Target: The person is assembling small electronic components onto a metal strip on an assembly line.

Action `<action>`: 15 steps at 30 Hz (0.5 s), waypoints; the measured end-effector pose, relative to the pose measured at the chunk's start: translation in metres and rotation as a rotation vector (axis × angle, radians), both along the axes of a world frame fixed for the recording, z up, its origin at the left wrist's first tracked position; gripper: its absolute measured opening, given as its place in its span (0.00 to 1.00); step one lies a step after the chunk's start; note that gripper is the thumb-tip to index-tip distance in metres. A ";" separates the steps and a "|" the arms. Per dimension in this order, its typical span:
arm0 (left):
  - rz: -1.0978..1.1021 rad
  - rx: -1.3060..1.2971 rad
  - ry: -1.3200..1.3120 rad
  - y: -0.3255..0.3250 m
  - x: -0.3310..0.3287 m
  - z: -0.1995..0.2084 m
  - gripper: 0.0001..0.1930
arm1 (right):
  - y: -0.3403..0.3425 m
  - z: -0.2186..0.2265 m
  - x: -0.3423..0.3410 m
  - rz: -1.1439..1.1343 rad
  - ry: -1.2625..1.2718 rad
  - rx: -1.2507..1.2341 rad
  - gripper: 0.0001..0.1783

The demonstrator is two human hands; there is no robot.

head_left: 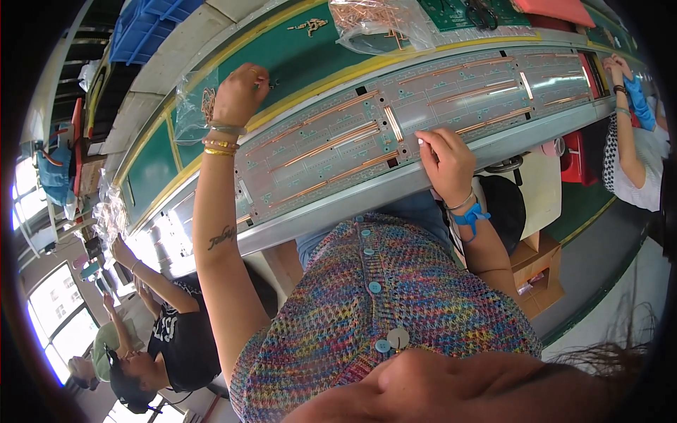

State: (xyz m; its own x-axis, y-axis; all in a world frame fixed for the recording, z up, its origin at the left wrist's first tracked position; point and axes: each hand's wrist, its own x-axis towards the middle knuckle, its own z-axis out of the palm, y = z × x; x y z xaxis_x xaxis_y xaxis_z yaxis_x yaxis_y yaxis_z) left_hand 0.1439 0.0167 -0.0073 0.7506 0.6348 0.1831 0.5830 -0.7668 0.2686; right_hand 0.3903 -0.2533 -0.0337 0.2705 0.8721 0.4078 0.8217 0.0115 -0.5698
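My left hand (242,94) is over the green mat beyond the long panel, with its fingers drawn together. What they hold, if anything, is hidden. Small dark pieces (274,83) lie just right of its fingertips, and a clear plastic bag (189,116) with copper-coloured parts touches the wrist area. My right hand (448,163) is at the near edge of the long grey panel (310,166), fingers curled and pressed together; nothing can be made out in them. Thin copper-coloured strips (393,124) lie in rows on the panel, close to the right fingertips.
Farther back are a bag of copper-coloured pieces (377,21), a small pile of metal parts (310,27) and a green circuit board (469,14). A metal rail (331,201) borders the panel's near side. Co-workers sit at left and right; a blue crate (144,32) stands upper left.
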 end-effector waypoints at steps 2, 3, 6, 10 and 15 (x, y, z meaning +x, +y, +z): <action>0.110 -0.085 -0.080 -0.010 0.004 0.005 0.03 | 0.000 -0.001 0.000 -0.012 0.003 -0.003 0.08; 0.151 -0.118 -0.163 -0.015 0.006 0.008 0.05 | 0.000 -0.001 0.001 -0.016 0.008 -0.001 0.07; 0.180 -0.307 -0.328 -0.028 -0.001 0.000 0.07 | 0.000 -0.003 0.000 -0.007 0.002 0.006 0.08; 0.186 -0.619 -0.488 -0.056 0.008 -0.002 0.07 | 0.001 -0.001 0.001 -0.013 -0.014 0.019 0.08; 0.124 -0.522 -0.442 -0.087 0.032 -0.001 0.05 | 0.001 -0.002 0.003 0.001 -0.017 0.032 0.09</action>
State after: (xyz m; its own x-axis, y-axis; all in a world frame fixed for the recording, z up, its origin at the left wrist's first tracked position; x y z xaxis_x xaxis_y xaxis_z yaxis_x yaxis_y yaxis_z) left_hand 0.1755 -0.0707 -0.0082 0.5925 0.7990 0.1027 0.4087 -0.4080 0.8164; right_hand 0.3933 -0.2524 -0.0353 0.2626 0.8585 0.4404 0.8315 0.0303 -0.5547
